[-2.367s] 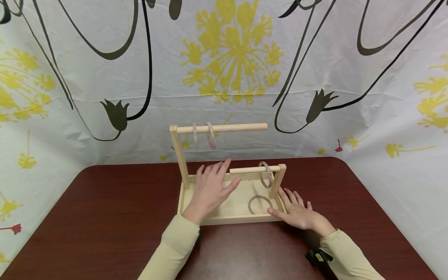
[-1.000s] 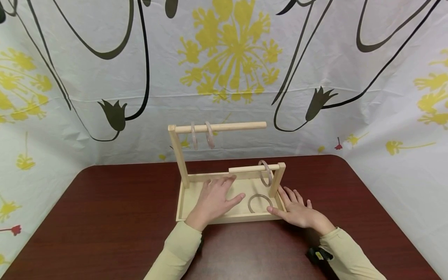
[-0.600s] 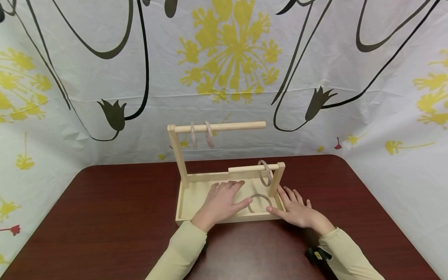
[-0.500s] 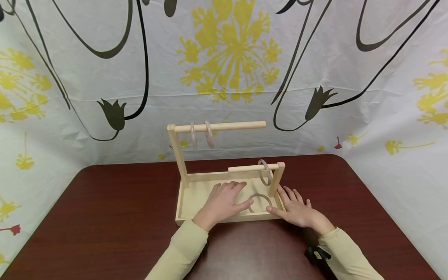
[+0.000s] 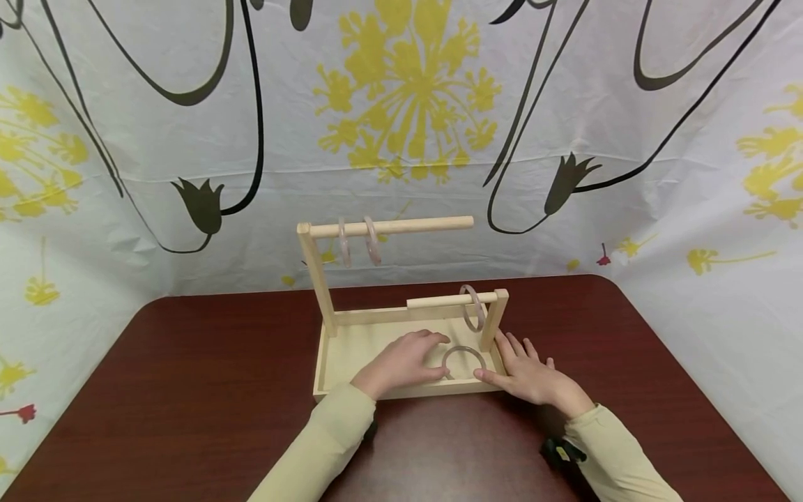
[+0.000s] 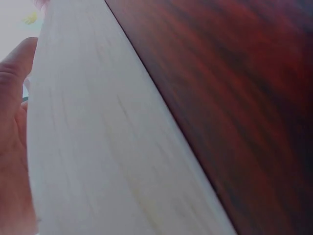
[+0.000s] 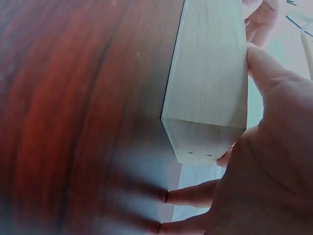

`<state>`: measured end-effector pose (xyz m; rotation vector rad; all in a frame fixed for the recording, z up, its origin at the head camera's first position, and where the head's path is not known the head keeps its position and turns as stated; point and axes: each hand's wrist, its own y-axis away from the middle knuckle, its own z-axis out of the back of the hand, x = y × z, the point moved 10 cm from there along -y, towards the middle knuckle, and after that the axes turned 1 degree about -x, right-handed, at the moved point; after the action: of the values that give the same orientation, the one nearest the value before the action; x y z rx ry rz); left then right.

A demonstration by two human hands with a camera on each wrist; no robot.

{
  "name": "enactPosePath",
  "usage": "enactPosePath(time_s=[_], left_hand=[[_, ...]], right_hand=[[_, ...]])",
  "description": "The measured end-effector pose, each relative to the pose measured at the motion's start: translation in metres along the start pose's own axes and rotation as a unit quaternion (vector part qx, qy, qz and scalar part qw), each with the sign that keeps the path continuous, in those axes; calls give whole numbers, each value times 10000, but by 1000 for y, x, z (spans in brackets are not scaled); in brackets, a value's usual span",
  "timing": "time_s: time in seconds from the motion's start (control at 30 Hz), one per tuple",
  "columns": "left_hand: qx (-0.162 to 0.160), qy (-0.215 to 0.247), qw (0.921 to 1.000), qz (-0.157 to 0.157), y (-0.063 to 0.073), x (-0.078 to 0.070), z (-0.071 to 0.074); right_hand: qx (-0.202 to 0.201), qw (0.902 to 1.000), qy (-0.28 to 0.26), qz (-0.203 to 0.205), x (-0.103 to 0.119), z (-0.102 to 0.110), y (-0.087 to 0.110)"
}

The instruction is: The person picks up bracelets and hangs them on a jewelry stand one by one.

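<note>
A wooden bangle stand has a shallow tray (image 5: 414, 393) for its base. In it a translucent grey bangle (image 5: 465, 348) leans near the front right. My left hand (image 5: 404, 362) reaches over the tray with fingers bent and thumb apart, the thumb tip right at the bangle's left side; in the left wrist view the tray's front wall (image 6: 98, 117) hides most of this hand. At the right front corner my right hand (image 5: 536, 380) lies with straight fingers spread, thumb on the front rim. The right wrist view shows its fingertips (image 7: 188, 196) touching the table beside the tray.
Two pinkish bangles hang on the tall upper bar (image 5: 426, 224) at the left. Another bangle (image 5: 479, 321) hangs on the lower bar (image 5: 436, 302), whose post stands at the tray's right end. The dark red table (image 5: 188, 390) ends at a patterned cloth (image 5: 282, 139) behind.
My left hand has come down from beside the lower bar and moved right and forward to the bangle in the tray. The right hand has stayed at the corner.
</note>
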<state>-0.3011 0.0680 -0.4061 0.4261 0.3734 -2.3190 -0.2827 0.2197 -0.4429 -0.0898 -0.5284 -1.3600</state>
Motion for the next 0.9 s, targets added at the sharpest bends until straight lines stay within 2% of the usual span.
enactPosePath(time_s=[0.1, 0.3, 0.63, 0.9], left_hand=[[111, 189, 9997, -55, -3, 1, -2], [269, 246, 9993, 14, -9, 3, -6], [424, -46, 9990, 126, -15, 1, -14], [514, -509, 9969, 315, -18, 1, -18]], right_hand=[[32, 10000, -21, -42, 0, 0, 0], [23, 10000, -55, -53, 0, -1, -1], [10, 9999, -120, -6, 3, -1, 0], [-11, 9999, -157, -29, 4, -3, 2]])
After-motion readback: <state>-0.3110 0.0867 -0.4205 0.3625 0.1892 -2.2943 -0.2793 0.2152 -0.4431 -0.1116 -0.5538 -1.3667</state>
